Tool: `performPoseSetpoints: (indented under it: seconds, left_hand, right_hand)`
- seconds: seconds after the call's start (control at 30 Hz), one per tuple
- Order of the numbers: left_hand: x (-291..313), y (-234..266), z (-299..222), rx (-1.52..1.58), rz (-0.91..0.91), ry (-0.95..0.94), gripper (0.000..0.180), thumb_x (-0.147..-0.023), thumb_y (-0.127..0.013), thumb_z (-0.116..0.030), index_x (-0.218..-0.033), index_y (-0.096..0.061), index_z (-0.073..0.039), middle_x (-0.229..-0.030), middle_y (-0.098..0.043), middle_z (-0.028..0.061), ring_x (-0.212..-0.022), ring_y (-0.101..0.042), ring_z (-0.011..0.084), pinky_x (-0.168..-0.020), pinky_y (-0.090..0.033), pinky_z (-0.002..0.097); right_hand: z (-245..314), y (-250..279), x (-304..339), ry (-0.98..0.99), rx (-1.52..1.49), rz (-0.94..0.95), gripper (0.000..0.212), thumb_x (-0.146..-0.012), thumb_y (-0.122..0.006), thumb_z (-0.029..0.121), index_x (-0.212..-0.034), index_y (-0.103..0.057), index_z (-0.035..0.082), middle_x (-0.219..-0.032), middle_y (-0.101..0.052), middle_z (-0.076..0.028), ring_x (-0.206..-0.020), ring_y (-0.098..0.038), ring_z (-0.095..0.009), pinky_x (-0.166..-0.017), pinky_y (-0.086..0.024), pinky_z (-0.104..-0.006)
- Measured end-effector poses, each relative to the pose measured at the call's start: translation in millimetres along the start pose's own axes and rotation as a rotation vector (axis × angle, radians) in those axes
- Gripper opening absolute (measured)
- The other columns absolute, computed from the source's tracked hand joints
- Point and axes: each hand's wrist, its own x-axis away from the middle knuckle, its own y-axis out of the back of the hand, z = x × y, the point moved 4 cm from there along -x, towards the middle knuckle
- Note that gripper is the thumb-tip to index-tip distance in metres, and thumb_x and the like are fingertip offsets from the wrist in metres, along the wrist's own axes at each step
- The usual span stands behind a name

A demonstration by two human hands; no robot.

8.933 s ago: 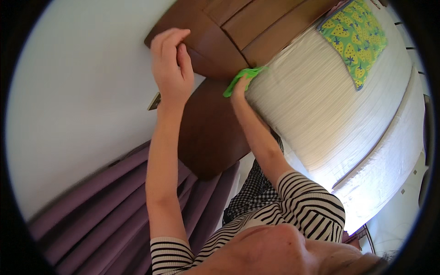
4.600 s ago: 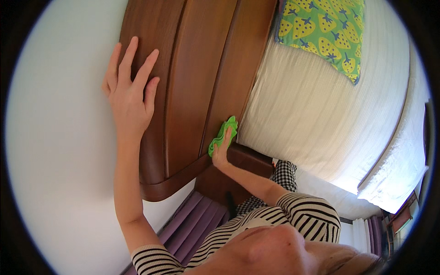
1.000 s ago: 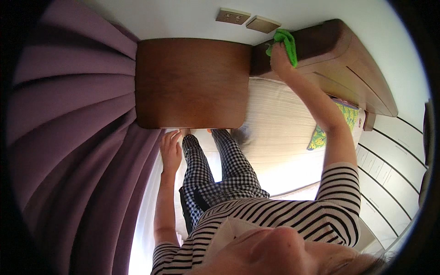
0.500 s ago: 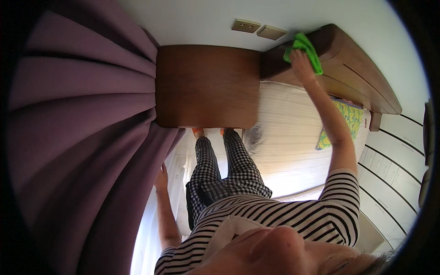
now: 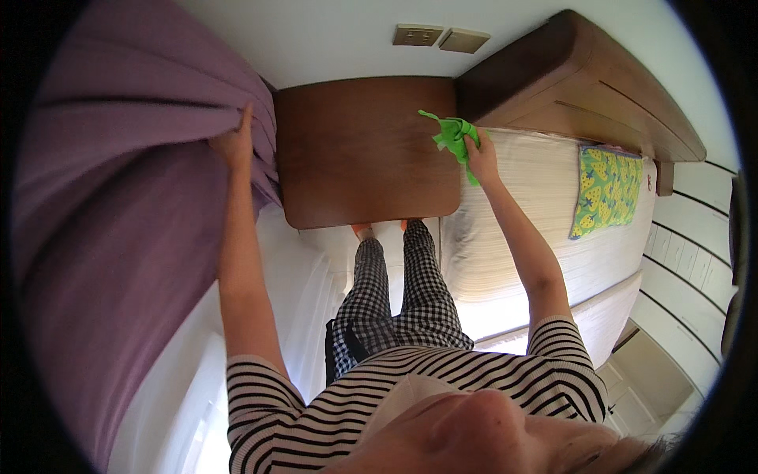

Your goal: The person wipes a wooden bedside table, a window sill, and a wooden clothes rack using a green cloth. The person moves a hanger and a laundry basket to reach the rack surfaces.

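Note:
My right hand (image 5: 483, 160) pinches a bright green cloth (image 5: 455, 136), which hangs bunched over the right edge of a brown wooden bedside tabletop (image 5: 359, 158). Part of the cloth dangles below my fingers. On the left, my left hand (image 5: 233, 144) grips the mauve curtain (image 5: 134, 197) near its inner edge, and the folds draw in toward my fingers. The curtain fabric partly hides those fingertips. That hand is beside the tabletop's left edge.
To the right of the tabletop lies a bed with a pale striped mattress (image 5: 513, 213) and a brown headboard (image 5: 624, 103). A yellow-green patterned pillow (image 5: 608, 189) rests on it. Wall plates (image 5: 417, 35) sit above the tabletop. Sheer white curtain (image 5: 174, 395) hangs at lower left.
My right hand has brought the green cloth from the headboard's top down to the tabletop's right edge. My left hand has risen and taken hold of the mauve curtain.

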Motion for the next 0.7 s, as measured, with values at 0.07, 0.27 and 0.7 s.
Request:
performPoseSetpoints:
  seconds: [0.07, 0.27, 0.7]
  left_hand:
    - [-54, -15, 4, 0.018, 0.053, 0.02, 0.074, -0.086, -0.065, -0.049, -0.131, -0.047, 0.007, -0.139, -0.044, 0.0239, -0.125, -0.044, 0.0389, -0.104, -0.033, 0.0431]
    - [-72, -42, 24, -0.053, 0.11, 0.109, 0.067, -0.088, -0.063, -0.038, -0.135, -0.043, 0.005, -0.141, -0.042, 0.0238, -0.128, -0.041, 0.0383, -0.107, -0.031, 0.0423]
    - [48, -131, -144, 0.309, 0.584, -0.025, 0.049, -0.087, -0.061, -0.009, -0.135, -0.048, -0.005, -0.137, -0.049, 0.0136, -0.128, -0.045, 0.03, -0.105, -0.037, 0.0376]
  right_hand:
    - [2, 4, -2, -0.026, -0.13, -0.054, 0.023, -0.095, -0.055, 0.01, -0.115, -0.058, -0.001, -0.099, -0.062, -0.012, -0.093, -0.058, -0.019, -0.081, -0.046, -0.0315]
    - [35, 15, -39, -0.156, -0.678, -0.32, 0.028, -0.099, -0.048, 0.009, -0.126, -0.052, 0.002, -0.111, -0.06, -0.007, -0.099, -0.058, -0.015, -0.083, -0.048, -0.0292]
    - [130, -4, -134, 0.399, 0.012, -0.785, 0.039, -0.08, -0.055, -0.007, -0.117, -0.06, 0.004, -0.123, -0.048, -0.017, -0.113, -0.045, -0.035, -0.1, -0.037, -0.0415]
